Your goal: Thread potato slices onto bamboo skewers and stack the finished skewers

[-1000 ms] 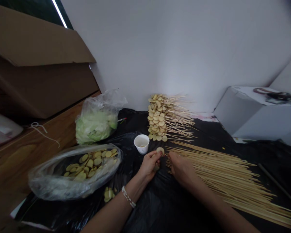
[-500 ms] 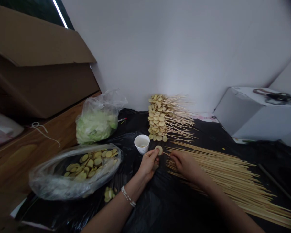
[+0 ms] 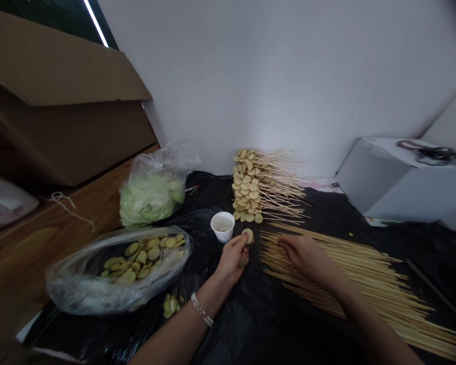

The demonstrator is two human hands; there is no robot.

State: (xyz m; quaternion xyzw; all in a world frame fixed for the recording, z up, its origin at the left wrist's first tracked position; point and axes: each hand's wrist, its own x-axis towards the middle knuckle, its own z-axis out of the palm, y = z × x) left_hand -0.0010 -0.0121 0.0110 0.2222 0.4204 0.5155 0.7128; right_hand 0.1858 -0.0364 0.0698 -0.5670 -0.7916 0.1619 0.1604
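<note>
Surface: black plastic sheet (image 3: pixel 251 329) under the work, white wall (image 3: pixel 289 76) behind, wooden board (image 3: pixel 49 238) at left beneath a cardboard box (image 3: pixel 61 101).
Left hand (image 3: pixel 231 258): fingers curled, pinching a round potato slice (image 3: pixel 247 235) at the fingertips; beaded bracelet (image 3: pixel 202 309) on the wrist.
Right hand (image 3: pixel 307 256): fingers close together, lying over loose bamboo skewers (image 3: pixel 349 271); cannot tell whether it pinched one.
Slice location: just right of a white paper cup (image 3: pixel 222 226), well above the sheet.
Nearby: skewered slices (image 3: pixel 247 185) stacked against the wall; clear plastic bag of slices (image 3: pixel 117 274) at left; bagged pale green cabbage (image 3: pixel 152 197) beyond it.
</note>
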